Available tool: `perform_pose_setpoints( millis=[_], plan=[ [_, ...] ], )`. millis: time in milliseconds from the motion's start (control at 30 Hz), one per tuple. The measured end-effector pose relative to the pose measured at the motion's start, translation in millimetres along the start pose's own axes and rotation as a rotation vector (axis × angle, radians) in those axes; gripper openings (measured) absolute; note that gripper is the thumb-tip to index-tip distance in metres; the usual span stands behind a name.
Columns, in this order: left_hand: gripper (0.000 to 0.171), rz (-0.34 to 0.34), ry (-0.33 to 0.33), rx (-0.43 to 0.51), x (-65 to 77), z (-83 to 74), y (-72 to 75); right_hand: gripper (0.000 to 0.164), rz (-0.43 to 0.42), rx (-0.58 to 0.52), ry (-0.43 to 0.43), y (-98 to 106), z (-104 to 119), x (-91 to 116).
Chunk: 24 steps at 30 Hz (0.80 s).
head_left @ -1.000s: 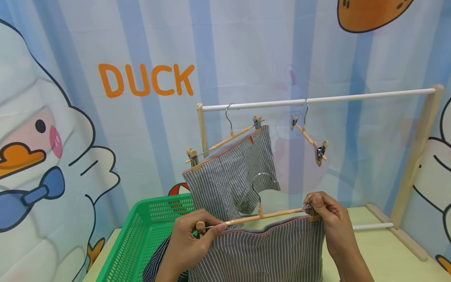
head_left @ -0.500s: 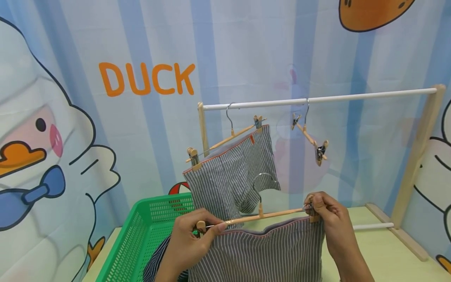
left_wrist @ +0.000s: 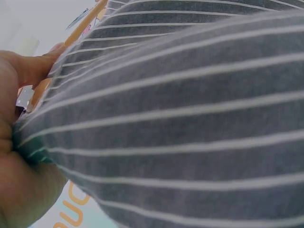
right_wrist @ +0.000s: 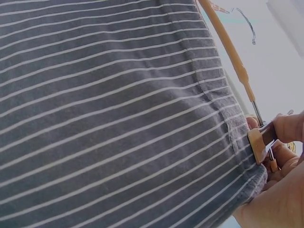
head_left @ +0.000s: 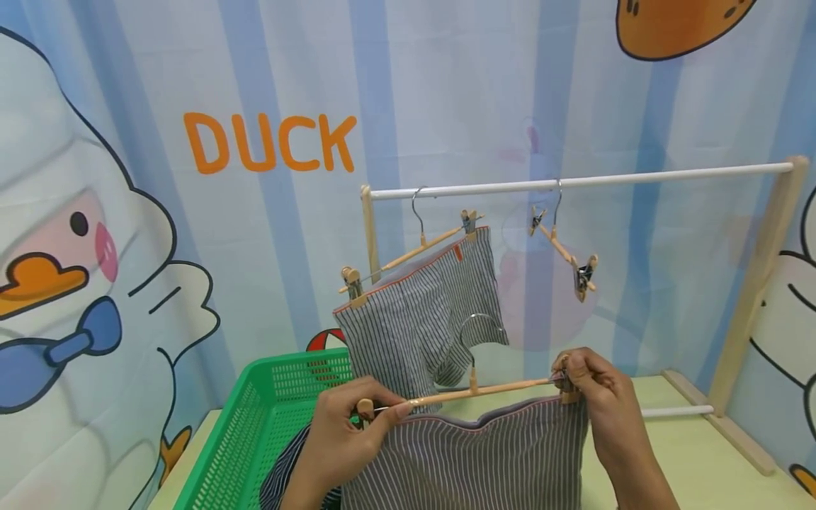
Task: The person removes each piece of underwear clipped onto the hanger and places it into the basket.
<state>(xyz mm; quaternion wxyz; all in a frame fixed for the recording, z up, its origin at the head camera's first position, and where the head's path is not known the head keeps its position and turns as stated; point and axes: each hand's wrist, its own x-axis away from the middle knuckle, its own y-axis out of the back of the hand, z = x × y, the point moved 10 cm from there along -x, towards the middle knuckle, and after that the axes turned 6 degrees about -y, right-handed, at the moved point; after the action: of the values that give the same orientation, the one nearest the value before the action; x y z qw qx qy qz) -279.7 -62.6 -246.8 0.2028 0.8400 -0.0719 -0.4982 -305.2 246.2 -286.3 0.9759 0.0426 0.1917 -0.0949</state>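
Note:
A wooden clip hanger (head_left: 510, 387) is held level between my hands, its metal hook upward. Grey shorts with white stripes (head_left: 484, 460) hang below it, waistband up. My left hand (head_left: 344, 432) pinches the hanger's left end at the clip and the shorts' corner; the fingers hide most of that clip. In the right wrist view, the right clip (right_wrist: 257, 146) bites the waistband, and my right hand (head_left: 602, 397) grips this clip between thumb and fingers. Striped cloth fills most of the left wrist view, with my left thumb (left_wrist: 38, 66) by the waistband.
Behind my hands, striped shorts (head_left: 414, 304) hang by two clips from the white rail (head_left: 669, 177) of a small wooden rack. A bare clip hanger (head_left: 557, 244) hangs to their right. At left stands a green basket (head_left: 219, 432) with dark striped cloth (head_left: 280, 467) at its near side.
The view shifts very slightly. Both hands keep their hold on the hanger in about the same place, and the middle of the waistband sags slightly more.

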Motion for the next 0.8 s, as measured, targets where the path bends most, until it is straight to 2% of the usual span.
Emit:
perform_pose_setpoints(
  millis=[200,433,800],
  plan=[
    [0.007,0.003,0.001,-0.006,0.5,0.2,-0.3,0.035,0.008,0.005,0.017,-0.8,2.6,0.9],
    [0.006,0.000,-0.012,0.007,-0.6,-0.6,0.9,0.032,0.031,-0.069,0.028,-2.3,4.3,0.1],
    [0.006,0.001,0.022,-0.010,0.1,0.9,1.0,0.034,0.031,-0.085,0.047,-1.0,5.1,-0.5]
  ],
)
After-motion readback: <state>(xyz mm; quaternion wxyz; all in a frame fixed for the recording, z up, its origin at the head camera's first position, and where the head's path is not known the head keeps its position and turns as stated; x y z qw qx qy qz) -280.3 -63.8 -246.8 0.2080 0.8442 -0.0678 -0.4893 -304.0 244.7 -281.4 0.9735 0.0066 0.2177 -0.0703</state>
